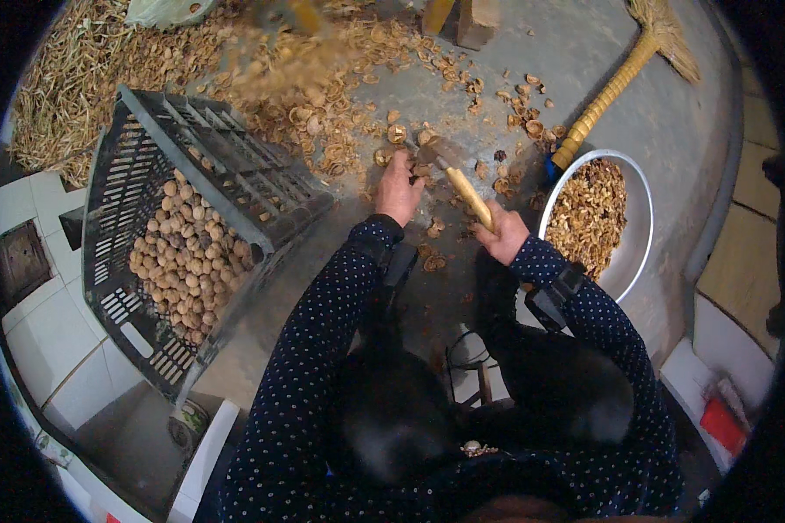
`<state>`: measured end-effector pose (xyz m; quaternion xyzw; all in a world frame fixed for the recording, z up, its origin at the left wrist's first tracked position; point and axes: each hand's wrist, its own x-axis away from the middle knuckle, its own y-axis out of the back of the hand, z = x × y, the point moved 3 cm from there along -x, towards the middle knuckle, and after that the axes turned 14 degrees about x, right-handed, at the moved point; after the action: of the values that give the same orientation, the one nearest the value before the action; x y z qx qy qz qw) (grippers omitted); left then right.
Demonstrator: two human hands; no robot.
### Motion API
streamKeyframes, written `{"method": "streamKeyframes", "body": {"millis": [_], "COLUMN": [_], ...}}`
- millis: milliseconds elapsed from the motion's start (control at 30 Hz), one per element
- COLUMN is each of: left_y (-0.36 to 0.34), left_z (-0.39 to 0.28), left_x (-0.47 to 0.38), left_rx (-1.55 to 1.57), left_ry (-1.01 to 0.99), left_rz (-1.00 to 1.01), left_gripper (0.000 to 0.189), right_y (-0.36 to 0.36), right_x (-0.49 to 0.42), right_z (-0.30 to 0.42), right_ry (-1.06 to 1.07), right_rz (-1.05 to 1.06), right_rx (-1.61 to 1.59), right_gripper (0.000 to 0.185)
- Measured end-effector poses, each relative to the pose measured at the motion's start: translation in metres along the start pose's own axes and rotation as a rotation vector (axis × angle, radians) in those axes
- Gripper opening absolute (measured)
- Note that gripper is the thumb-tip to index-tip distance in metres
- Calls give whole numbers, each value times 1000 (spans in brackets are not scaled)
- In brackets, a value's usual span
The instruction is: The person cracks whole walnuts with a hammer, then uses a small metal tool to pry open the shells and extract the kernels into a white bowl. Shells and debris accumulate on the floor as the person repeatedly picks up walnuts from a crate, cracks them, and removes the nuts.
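My right hand (505,234) grips the wooden handle of a hammer (466,193), whose blurred metal head lies over the floor just right of my left fingertips. My left hand (398,191) is on the floor beside a walnut piece; whether its fingers hold something is hidden. Cracked walnuts (396,134) sit just beyond both. To the left, a black plastic crate (190,157) lies tipped on its side with whole walnuts (193,255) in it. At the right, a round metal basin (642,229) holds shelled walnut kernels (589,216).
Walnut shells (327,118) cover much of the floor ahead. A straw broom (592,111) lies beyond the basin, its handle end near the rim. Dry straw (59,104) is heaped at the upper left, near a pale plastic bag (167,10). A wooden block (477,25) stands at the top.
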<state>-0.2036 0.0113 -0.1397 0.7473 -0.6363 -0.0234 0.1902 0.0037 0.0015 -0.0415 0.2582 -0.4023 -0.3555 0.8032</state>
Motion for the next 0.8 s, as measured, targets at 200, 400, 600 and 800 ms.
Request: {"method": "streamKeyframes", "body": {"millis": [200,400,600,800], "left_y": [23,89,156,245], "left_z": [-14,6,25,-87], "left_x": [3,42,136,243], "left_rx": [-25,179,218,431], "left_ry": [-68,72,377,702], "left_rz": [-14,95,513,822], "left_gripper": [39,24,36,41], "right_y": [4,-22,-29,-28], "right_x": [-4,-8,-15,-16], "right_z": [-10,-45,-62,-73], "right_ry": [-102,-70,5,20], "right_rz": [-130,-103,-70,-24], "right_rx": [-101,-273,-451,-320], "right_gripper": [25,37,33,39]}}
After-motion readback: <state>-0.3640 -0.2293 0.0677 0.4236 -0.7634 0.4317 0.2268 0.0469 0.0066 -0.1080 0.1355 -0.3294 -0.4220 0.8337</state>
